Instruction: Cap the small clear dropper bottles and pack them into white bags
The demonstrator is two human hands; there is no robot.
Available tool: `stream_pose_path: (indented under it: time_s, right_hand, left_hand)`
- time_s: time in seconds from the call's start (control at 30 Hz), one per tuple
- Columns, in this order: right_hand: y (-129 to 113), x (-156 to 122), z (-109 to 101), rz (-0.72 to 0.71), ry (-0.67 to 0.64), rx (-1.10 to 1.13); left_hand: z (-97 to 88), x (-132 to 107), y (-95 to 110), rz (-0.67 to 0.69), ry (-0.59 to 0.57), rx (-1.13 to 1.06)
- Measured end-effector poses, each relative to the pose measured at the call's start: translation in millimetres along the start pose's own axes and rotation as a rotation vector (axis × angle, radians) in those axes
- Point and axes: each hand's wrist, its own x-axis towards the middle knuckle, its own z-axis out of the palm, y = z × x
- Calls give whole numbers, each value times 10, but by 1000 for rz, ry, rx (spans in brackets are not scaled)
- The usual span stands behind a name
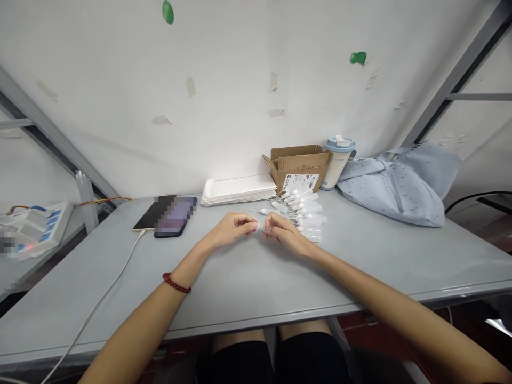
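My left hand (pixel 232 229) and my right hand (pixel 286 233) meet above the table, fingertips pinched close together. Between them shows a small whitish, translucent piece (pixel 261 226), mostly covered by the fingers; both hands grip it. Just behind my hands lies one slim tool (pixel 269 212) with a white handle and a thin metal tip pointing left. Past my right hand spreads a pile of similar white-handled pieces (pixel 302 205), several with clear plastic covers and thin metal ends.
Behind the pile stand an open cardboard box (pixel 298 165) and a lidded cup (pixel 337 165). White flat packets (pixel 240 189) are stacked against the wall. Two phones (pixel 154 213) (pixel 175 217) lie left, one on a white cable (pixel 108 290). A blue cloth bag (pixel 394 189) rests at right on the grey table (pixel 248 293).
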Motion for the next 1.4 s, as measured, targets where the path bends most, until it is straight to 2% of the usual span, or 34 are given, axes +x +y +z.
stream_pose_path:
  time_s: [0.13,0.27,0.37,0.5,0.63,0.8,1.0,1.17,1.3,1.4]
  right_hand:
    - [-39,2,7,90,-6,127]
    - [-56,2,19,117,-16,220]
    - [-42,4,26,161,-17,321]
    - [-30,11,28,240,-19,458]
    - [-41,17,27,255,-18,511]
    - [-47,21,31,260,-12,528]
    - [-28,24,12,299,-4,591]
    - [-19,33,-13,310,-20,623]
    - [-44,33,-16,255,10,513]
    - [-44,33,-10,203,100,347]
  left_hand:
    - [48,-7,23,-41,12,-55]
    - [79,-1,-1,-61,8,-92]
    - [92,9,-22,-31,5,-74]
    - [106,22,-27,24,61,-119]
    - [113,19,-17,2,38,-192]
    - [140,17,-35,-89,36,-94]
    - [147,9,-12,7,13,-28]
    - [139,-11,34,13,32,-45]
    - [149,4,30,-31,73,-78]
    - [149,32,-12,-111,156,-123]
